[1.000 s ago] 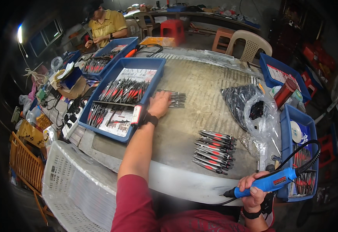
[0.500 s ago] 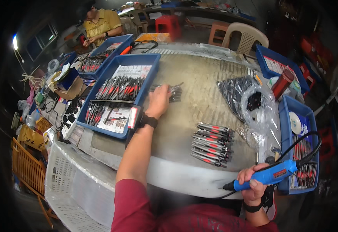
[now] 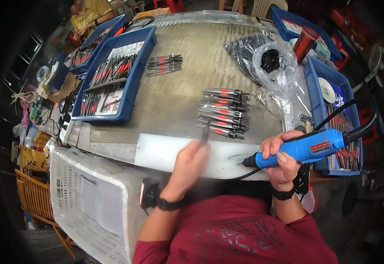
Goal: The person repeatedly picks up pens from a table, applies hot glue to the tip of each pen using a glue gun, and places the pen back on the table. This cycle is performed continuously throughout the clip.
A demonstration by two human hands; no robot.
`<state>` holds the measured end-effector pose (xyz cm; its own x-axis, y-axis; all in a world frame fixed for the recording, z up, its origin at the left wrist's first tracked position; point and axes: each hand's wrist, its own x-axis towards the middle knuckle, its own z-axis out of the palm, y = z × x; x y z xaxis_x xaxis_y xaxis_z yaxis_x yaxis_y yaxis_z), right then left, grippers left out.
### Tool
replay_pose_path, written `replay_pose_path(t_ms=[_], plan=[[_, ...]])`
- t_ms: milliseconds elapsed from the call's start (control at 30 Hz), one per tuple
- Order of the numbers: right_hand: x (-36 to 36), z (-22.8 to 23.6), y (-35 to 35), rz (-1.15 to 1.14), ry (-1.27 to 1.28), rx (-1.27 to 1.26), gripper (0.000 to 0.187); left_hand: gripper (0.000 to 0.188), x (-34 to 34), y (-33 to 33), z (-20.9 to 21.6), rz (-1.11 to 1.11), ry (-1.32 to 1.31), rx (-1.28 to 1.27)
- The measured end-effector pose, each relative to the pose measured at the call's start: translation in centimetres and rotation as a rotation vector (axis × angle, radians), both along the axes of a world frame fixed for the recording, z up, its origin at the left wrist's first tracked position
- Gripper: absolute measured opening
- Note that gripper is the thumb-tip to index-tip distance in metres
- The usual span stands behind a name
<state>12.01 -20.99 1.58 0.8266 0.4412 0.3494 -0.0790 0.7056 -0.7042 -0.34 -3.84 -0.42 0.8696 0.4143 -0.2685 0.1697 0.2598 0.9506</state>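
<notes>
My left hand point(image 3: 191, 162), blurred by motion, is over the white board point(image 3: 157, 147) along the table's near edge. A dark pen-shaped piece point(image 3: 205, 132) sticks up from its closed fingers. My right hand point(image 3: 283, 160) is wrapped round a blue corded electric screwdriver point(image 3: 308, 148); the black nose points left, low over the board's right end. Just beyond the board lies a row of grey-and-black pens point(image 3: 223, 112) with red middles. A smaller group of similar pens point(image 3: 164, 65) rests farther left, beside a blue tray point(image 3: 128, 99).
At left, the blue tray holds many more pens. A white plastic crate point(image 3: 126, 207) stands below the table's near-left edge. Clear plastic bags point(image 3: 275, 70), a red-brown cylinder point(image 3: 305, 44) and another blue tray point(image 3: 313, 94) are at right. A person in yellow point(image 3: 91, 13) sits far left.
My left hand has come back from the smaller pen group to the near edge, now with a pen-shaped piece. My right hand still holds the screwdriver. The view has shifted.
</notes>
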Motion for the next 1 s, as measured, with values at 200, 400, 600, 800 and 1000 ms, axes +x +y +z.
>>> replay_pose_path(t_ms=[200, 400, 600, 800, 1000], plan=[[-0.4, -0.1, 0.5, -0.005, -0.026, -0.011, 0.042, 0.018, -5.5, -3.5, -1.8, -0.021, 0.247, -0.283], [-1.3, 0.4, 1.1, 0.036, -0.056, -0.014, 0.043, 0.020, -5.4, -4.8, -3.2, -0.042, 0.286, -0.307], [-2.4, 0.4, 1.9, 0.088, -0.082, -0.016, 0.048, 0.020, -5.2, -5.0, -3.2, -0.011, 0.246, -0.358], [-3.1, 0.7, 2.8, 0.146, -0.132, -0.040, 0.050, 0.021, -5.2, -4.9, -3.2, -0.021, 0.243, -0.377], [-3.5, 1.0, 3.5, 0.129, -0.175, -0.102, 0.052, 0.021, -5.0, -5.0, -3.3, -0.006, 0.231, -0.405]])
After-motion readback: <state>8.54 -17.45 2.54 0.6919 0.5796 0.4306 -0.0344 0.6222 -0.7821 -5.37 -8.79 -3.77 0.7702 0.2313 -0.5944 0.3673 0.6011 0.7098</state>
